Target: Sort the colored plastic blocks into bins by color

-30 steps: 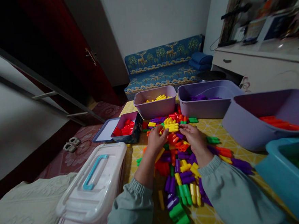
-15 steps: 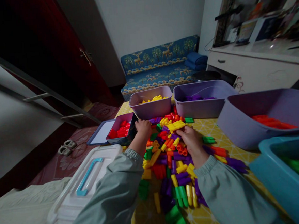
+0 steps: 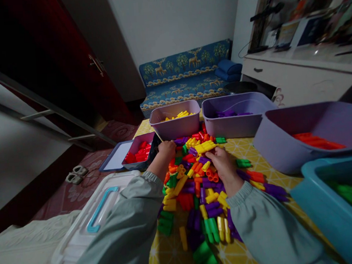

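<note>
Thumb and fingers of my right hand pinch the ribbed yellow plastic tube block over the mixed-colour plastic pile: probably light, stiff, slick, best held along its sides. My left hand's grip? Can't tell.

found smooth, glossy plastic in the loose pieces and the same shine along the long yellow piece. saw plain, smooth plastic, nearer matt, in the lilac tub and the purple tub; caught a soft sheen on the teal tub. noted smooth, faintly translucent-looking plastic in the white lid, opaque plastic in the blue handle. made out thin, matt, crinkled cloth in the sleeves, matt cloth on the sofa, shiny metal on the door handle, glossy finish across the cabinet top. could not tell cloth from vinyl in the yellow table cover.
</note>
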`<state>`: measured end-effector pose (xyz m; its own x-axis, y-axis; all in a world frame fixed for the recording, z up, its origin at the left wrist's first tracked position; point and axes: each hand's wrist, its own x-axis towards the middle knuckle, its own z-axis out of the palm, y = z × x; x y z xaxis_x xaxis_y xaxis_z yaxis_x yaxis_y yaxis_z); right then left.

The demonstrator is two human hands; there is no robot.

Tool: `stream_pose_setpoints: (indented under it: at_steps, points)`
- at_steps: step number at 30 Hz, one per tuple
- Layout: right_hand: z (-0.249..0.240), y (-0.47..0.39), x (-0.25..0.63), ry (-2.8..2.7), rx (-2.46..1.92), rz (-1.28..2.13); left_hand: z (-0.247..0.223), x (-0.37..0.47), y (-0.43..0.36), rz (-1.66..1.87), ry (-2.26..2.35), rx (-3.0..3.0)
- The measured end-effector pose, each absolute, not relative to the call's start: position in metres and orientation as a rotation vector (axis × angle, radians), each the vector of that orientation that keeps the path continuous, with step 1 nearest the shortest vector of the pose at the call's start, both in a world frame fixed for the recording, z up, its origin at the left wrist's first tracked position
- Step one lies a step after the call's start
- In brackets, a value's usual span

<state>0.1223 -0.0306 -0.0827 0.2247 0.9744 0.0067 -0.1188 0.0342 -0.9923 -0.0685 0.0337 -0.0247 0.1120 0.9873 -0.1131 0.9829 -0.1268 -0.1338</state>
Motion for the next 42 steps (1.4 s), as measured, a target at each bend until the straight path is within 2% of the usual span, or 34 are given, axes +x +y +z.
stream_pose_setpoints:
  at_steps: [12,18,21,25,29,37,42]
  points:
    - [-0.085,-0.026,0.121,-0.926,-1.235,1.061,-0.019,-0.056,0.000,0.131,-1.996,-2.460]
    - [-0.073,-0.033,0.122,-0.957,-1.287,1.008,0.005,-0.059,0.001,-0.522,-1.947,-3.010]
    - [-0.074,-0.032,0.122,-0.939,-1.286,1.024,0.006,-0.059,0.020,-0.764,-1.934,-2.829]
    - [-0.082,-0.028,0.121,-0.889,-1.177,1.119,-0.016,-0.055,0.049,-0.585,-2.072,-2.482]
    - [-0.087,-0.025,0.119,-0.825,-1.108,1.191,-0.041,-0.048,0.064,-0.385,-2.196,-2.490]
    - [-0.090,-0.023,0.120,-0.868,-1.138,1.165,-0.046,-0.054,0.053,-0.375,-2.166,-2.574]
    - [-0.090,-0.022,0.120,-0.874,-1.129,1.138,-0.040,-0.056,0.026,-0.511,-2.203,-2.684]
